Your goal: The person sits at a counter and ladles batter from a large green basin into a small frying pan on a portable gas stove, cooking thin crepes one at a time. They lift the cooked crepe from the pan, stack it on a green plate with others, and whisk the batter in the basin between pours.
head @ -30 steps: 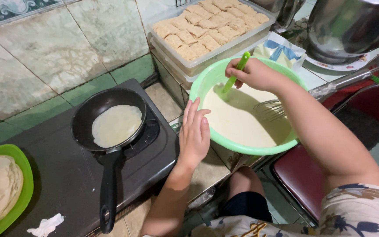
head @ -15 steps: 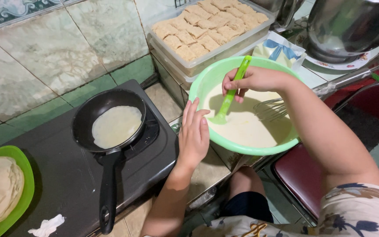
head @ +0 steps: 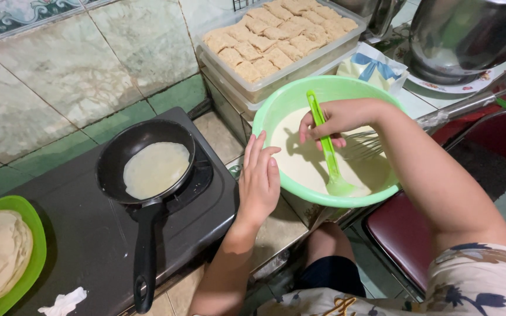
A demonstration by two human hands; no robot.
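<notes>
Batter bowl (head: pixel 276 108) — wide, light green, full of pale batter — sits right of the black stove (head: pixel 89 246), in front of stacked clear trays (head: pixel 282 73) of folded wraps. Black frying pan (head: pixel 147 167) holds a thin pale crepe. Left hand (head: pixel 260 181) rests flat against the bowl's rim, fingers straight and holding nothing; right hand (head: pixel 338 117) has its fingers closed round a green ladle (head: pixel 328 155) — its scoop dipped in batter.

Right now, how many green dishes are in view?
2: a green bowl of batter on the right, steadied by the left hand, and a green plate at the lower left edge, partly cut off.
</notes>
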